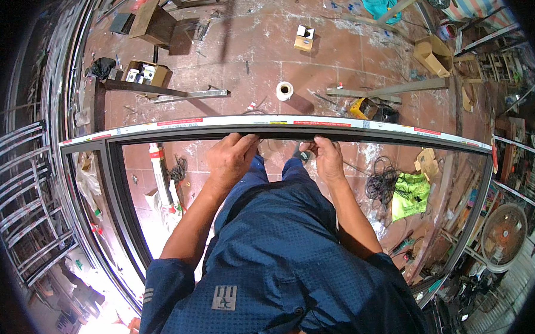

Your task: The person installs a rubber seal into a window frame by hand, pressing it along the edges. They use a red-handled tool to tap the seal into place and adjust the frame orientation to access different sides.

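Observation:
A large dark metal frame (182,135), of the kind used for a window or door, spans the view in front of my body. White protective tape with red patches (265,120) covers its far edge. My left hand (234,160) is at the inner edge of the far rail, fingers pressed together and tips against the dark profile. To its right, my right hand (328,159) pinches at the same edge with thumb and forefinger. Whatever thin piece lies between the fingertips is too dark to make out.
Beyond the frame, a white roll (284,91) stands on the tiled floor near a small box (304,38). Metal bars (198,95) jut in from both sides. Black cable (383,181) and a lime-green bag (411,195) lie right, near a fan (504,236).

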`<state>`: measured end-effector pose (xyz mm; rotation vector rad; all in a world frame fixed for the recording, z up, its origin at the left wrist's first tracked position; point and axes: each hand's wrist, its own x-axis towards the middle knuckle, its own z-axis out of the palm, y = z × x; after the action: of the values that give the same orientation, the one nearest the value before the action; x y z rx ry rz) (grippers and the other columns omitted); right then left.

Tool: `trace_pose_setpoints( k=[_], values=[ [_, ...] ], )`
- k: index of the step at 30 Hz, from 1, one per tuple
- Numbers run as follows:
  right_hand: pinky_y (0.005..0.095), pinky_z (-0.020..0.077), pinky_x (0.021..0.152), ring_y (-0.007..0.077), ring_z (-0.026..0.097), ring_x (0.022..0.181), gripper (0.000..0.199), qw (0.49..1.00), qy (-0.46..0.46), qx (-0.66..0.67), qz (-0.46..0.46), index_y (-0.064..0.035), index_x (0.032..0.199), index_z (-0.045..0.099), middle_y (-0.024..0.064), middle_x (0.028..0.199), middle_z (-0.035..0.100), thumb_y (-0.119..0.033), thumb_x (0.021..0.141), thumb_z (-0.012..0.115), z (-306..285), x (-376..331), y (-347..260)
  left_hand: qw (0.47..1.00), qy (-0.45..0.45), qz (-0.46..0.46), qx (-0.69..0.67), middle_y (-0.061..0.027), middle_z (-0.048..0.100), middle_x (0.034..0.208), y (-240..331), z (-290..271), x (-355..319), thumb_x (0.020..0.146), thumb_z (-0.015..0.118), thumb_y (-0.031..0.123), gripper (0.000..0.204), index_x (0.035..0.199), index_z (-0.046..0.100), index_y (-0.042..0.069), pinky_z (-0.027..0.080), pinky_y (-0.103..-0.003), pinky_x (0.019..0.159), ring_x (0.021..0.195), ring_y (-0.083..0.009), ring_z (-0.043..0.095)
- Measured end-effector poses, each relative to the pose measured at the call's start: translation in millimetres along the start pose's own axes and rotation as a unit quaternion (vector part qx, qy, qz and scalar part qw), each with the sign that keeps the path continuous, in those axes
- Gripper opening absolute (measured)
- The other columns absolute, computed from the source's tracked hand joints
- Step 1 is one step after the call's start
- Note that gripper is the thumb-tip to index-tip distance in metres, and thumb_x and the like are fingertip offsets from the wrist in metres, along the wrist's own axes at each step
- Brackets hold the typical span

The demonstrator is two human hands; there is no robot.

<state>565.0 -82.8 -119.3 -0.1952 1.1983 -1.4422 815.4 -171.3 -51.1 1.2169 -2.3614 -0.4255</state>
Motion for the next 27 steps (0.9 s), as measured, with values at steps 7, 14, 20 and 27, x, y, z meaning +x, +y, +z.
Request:
trace_pose_setpoints(
  k=[7,14,20,27],
  values=[
    [0.0354,0.0584,0.077,0.0211,0.071,0.078,0.02,0.999,-0.013,-0.019,-0.049,0.0005,0.105,0.075,0.0087,0.095,0.076,-0.014,0.095,0.064,1,2,22,1.0,0.011,0.01,-0.027,-0.005,0.061,0.076,-5,4,1,0.088,0.083,0.018,0.016,0.104,0.08,0.015,0.053,-0.04,0.059,0.065,-0.0251,0.066],
    [0.0374,0.0602,0.082,0.0228,0.073,0.08,0.021,1.0,0.0,-0.002,-0.018,0.0013,0.109,0.073,0.0128,0.095,0.076,-0.013,0.098,0.062,26,1,24,0.999,0.012,0.008,-0.042,-0.0054,0.061,0.075,-5,4,1,0.088,0.082,0.016,0.014,0.102,0.08,0.015,0.053,-0.039,0.058,0.065,-0.0252,0.066],
    [0.0346,0.0594,0.081,0.0199,0.072,0.082,0.022,0.999,-0.044,0.013,0.028,0.0007,0.115,0.071,0.0096,0.1,0.075,-0.01,0.097,0.064,39,-6,21,0.999,0.013,0.016,-0.031,-0.0043,0.06,0.076,-10,6,-1,0.087,0.082,0.016,0.016,0.103,0.079,0.017,0.054,-0.039,0.058,0.065,-0.024,0.066],
    [0.0346,0.0567,0.079,0.0185,0.07,0.08,0.019,0.999,-0.036,-0.004,-0.032,-0.0003,0.111,0.072,0.0067,0.099,0.073,-0.009,0.098,0.061,52,-3,32,1.0,-0.01,0.018,-0.023,-0.0069,0.063,0.078,-7,2,4,0.086,0.082,0.013,0.018,0.103,0.077,0.013,0.054,-0.041,0.059,0.068,-0.027,0.068]
  ],
)
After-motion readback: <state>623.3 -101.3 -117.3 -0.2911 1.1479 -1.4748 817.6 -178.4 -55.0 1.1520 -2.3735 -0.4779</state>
